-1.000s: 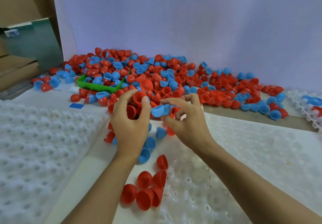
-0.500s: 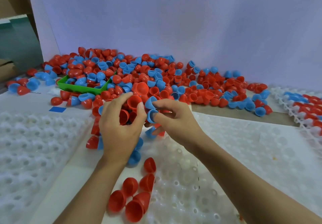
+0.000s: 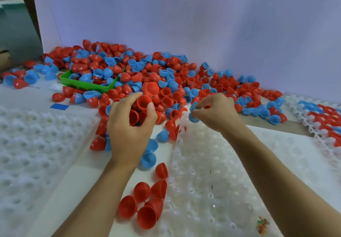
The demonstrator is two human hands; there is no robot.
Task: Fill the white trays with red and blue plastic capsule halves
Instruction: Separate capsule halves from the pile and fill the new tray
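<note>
A big heap of red and blue capsule halves (image 3: 166,82) lies along the far wall. My left hand (image 3: 129,129) curls round several red capsule halves (image 3: 143,103), cupped in the palm. To its right, my right hand (image 3: 215,113) pinches blue capsule halves (image 3: 193,116) just above the far edge of the white tray (image 3: 212,190) in front of me. Another white tray (image 3: 33,144) lies at the left. Loose red halves (image 3: 145,203) sit between the trays near me.
A green bin (image 3: 88,85) holds more halves at the back left. At the far right stands a white tray (image 3: 324,122) with red and blue halves in it. A blue tape square (image 3: 59,106) marks the table.
My right hand has drawn away from the left hand to the right, carrying blue halves. The left hand keeps its red halves. The view has shifted slightly.
</note>
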